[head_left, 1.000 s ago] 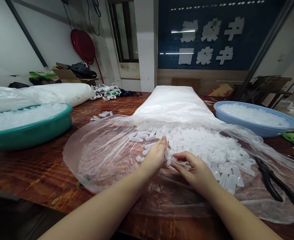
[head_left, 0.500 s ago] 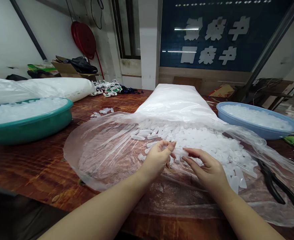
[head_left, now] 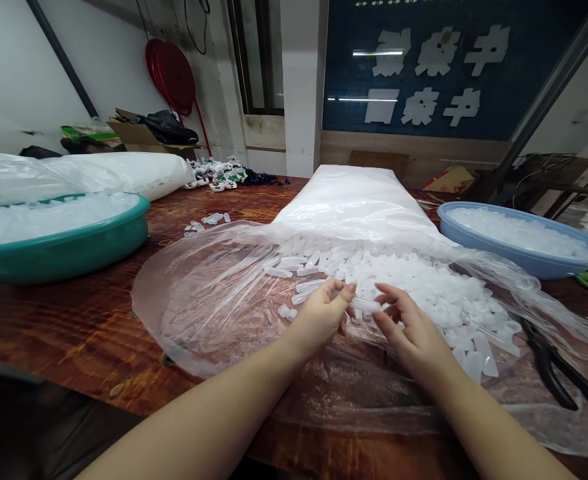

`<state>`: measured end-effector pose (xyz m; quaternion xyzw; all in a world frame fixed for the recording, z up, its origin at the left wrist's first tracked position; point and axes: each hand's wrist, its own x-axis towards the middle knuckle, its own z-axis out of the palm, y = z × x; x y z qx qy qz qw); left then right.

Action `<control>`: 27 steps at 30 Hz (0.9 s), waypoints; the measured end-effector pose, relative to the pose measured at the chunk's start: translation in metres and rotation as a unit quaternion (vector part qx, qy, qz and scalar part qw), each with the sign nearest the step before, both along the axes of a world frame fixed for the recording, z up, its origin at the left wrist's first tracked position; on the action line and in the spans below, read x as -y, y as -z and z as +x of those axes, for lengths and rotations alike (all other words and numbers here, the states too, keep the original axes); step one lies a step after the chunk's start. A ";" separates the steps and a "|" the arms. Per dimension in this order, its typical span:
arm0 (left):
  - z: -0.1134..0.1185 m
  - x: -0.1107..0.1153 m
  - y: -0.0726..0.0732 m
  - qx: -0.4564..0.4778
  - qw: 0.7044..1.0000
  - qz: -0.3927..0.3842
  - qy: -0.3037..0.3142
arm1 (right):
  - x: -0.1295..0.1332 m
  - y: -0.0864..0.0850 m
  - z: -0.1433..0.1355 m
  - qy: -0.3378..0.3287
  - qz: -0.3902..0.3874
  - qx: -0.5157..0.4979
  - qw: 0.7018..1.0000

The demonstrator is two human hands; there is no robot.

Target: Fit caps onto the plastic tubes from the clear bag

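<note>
My left hand [head_left: 327, 308] pinches one end of a translucent plastic piece [head_left: 365, 305], which points to the right. Close to the piece's free end, my right hand [head_left: 408, 327] has its thumb and fingers spread, with nothing visible between them. Behind and to the right of both hands lies a heap of whitish translucent pieces [head_left: 414, 277] on a clear plastic sheet [head_left: 199, 307]. Several longer pieces [head_left: 279, 272] lie at the heap's left edge. A full white bag [head_left: 354, 200] rests behind the heap.
A green basin [head_left: 74, 257] of pieces stands at the left, a blue basin [head_left: 514, 257] at the right. Black-handled pliers [head_left: 554, 367] lie at the right on the sheet. Small white and green parts [head_left: 224, 175] are piled at the back of the wooden table [head_left: 64, 333].
The fingers of my right hand have opened and come off the end of the piece. My left hand still holds it. The view has shifted slightly.
</note>
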<state>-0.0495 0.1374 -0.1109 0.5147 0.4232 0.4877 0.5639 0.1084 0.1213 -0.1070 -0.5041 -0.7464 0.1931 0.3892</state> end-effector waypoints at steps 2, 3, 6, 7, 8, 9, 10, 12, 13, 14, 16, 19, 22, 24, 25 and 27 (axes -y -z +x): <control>0.000 -0.001 0.001 -0.008 1.000 0.003 -0.006 | 0.000 0.001 -0.001 -0.018 -0.021 -0.015 0.999; 0.000 -0.001 0.002 -0.011 1.000 0.006 -0.005 | 0.000 0.001 -0.002 -0.020 -0.054 -0.022 0.998; 0.001 0.000 0.003 -0.005 1.000 0.010 -0.007 | 0.000 0.002 -0.003 0.007 -0.125 -0.056 0.991; 0.002 0.000 0.003 -0.001 1.000 0.011 -0.009 | -0.001 0.002 -0.004 0.004 -0.125 -0.071 0.990; 0.003 0.001 0.003 0.003 1.000 0.012 -0.010 | -0.001 0.002 -0.005 -0.004 -0.123 -0.086 0.989; 0.003 0.001 0.003 0.006 1.000 0.013 -0.008 | -0.002 0.003 -0.006 -0.016 -0.125 -0.098 0.987; 0.004 0.002 0.003 0.007 1.000 0.015 -0.003 | -0.002 0.004 -0.008 -0.028 -0.132 -0.110 0.985; 0.005 0.004 0.004 -0.002 1.000 0.023 0.011 | -0.003 0.006 -0.011 -0.037 -0.166 -0.130 0.977; 0.005 0.004 0.004 -0.010 0.999 0.030 0.016 | -0.003 0.008 -0.013 -0.032 -0.184 -0.140 0.972; 0.006 0.005 0.004 -0.021 0.999 0.037 0.016 | -0.003 0.009 -0.014 -0.029 -0.200 -0.151 0.968; 0.007 0.005 0.004 -0.033 0.998 0.051 0.003 | -0.003 0.009 -0.015 -0.022 -0.215 -0.169 0.962; 0.008 0.004 0.003 -0.009 0.998 0.063 -0.021 | -0.002 0.007 -0.013 -0.014 -0.184 -0.189 0.964; 0.009 0.004 0.003 0.000 0.997 0.070 -0.015 | 0.000 0.004 -0.015 -0.020 -0.162 -0.212 0.963; 0.010 0.005 0.003 -0.011 0.997 0.079 -0.015 | 0.002 0.004 -0.019 -0.037 -0.194 -0.231 0.953; 0.010 0.006 0.003 -0.028 0.995 0.092 -0.021 | 0.004 0.004 -0.021 -0.048 -0.219 -0.240 0.944; 0.010 0.006 0.001 -0.079 0.988 0.126 -0.042 | 0.006 0.003 -0.025 -0.071 -0.272 -0.248 0.927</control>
